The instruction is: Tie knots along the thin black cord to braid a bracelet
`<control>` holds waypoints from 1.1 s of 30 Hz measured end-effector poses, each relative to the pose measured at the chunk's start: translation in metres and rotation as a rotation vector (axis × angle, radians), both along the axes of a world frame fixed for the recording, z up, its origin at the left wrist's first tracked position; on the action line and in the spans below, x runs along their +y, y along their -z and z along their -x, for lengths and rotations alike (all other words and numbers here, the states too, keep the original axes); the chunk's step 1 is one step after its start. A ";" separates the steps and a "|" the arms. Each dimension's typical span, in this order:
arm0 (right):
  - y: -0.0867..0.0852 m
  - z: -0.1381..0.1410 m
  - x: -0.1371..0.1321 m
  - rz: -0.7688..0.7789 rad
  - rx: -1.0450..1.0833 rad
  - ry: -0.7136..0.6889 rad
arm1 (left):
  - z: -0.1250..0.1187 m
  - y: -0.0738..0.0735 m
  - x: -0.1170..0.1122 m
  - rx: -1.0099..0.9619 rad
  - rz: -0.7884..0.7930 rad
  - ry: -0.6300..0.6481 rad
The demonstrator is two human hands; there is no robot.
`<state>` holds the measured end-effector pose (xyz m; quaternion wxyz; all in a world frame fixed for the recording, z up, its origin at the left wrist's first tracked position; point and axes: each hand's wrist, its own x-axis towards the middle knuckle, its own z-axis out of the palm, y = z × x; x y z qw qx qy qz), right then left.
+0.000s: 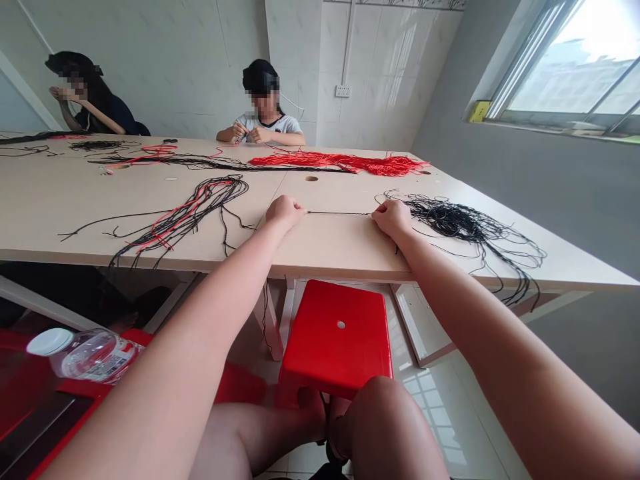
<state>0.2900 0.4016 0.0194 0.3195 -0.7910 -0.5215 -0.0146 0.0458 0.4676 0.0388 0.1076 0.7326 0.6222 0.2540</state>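
Note:
A thin black cord (340,213) runs straight and level between my two hands, just over the tabletop. My left hand (286,212) pinches one end of it, fingers closed. The other end is gripped in my right hand (393,217), also closed. Right of that hand spreads a tangled heap of black cords (453,220), some hanging over the table's front edge. To the left of my left hand lies a bundle of black and red cords (193,210). A black strand dangles below the edge by my left forearm.
A long pile of red cords (340,162) crosses the back of the table (320,257). Two people sit on the far side, their hands raised. A red stool (340,333) stands in front of my knees. A clear bottle (93,353) is at lower left.

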 end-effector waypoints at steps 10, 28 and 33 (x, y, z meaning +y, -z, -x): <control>0.001 -0.002 0.003 -0.017 -0.021 0.004 | -0.003 0.001 0.010 0.022 0.017 -0.030; -0.014 0.007 -0.013 -0.063 0.158 -0.124 | 0.000 -0.005 -0.004 -0.059 -0.021 0.015; -0.027 0.043 -0.116 -0.178 0.342 -0.303 | 0.031 -0.010 -0.103 -0.141 -0.111 0.113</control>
